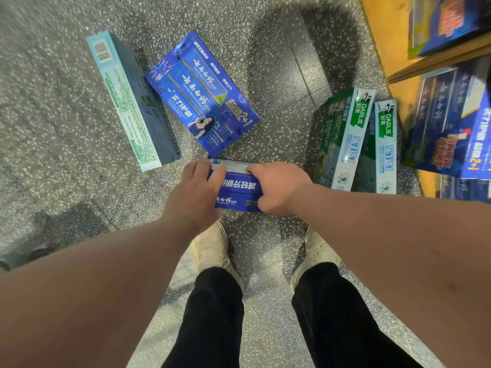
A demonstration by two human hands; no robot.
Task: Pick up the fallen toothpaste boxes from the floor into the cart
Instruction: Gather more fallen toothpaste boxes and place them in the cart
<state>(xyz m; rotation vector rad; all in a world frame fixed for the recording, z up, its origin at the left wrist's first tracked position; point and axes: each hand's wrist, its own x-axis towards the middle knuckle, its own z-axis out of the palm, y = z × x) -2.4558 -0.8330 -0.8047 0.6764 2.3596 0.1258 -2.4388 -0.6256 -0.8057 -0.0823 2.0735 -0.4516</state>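
Observation:
A blue toothpaste box [237,188] sits low over the speckled floor just ahead of my feet. My left hand [195,192] grips its left end and my right hand [276,188] grips its right end, fingers curled over the top edge. A larger blue toothpaste pack [203,94] lies flat on the floor beyond it. A long pale green box [127,102] lies on its side to the left. Two green and white Darlie boxes [353,139] stand on the floor at the right. No cart is in view.
A wooden shelf unit [393,49] runs along the right side, stacked with more blue toothpaste packs [451,123]. My two feet in light shoes [212,248] stand right below the held box. Something dark [24,257] shows at the left edge.

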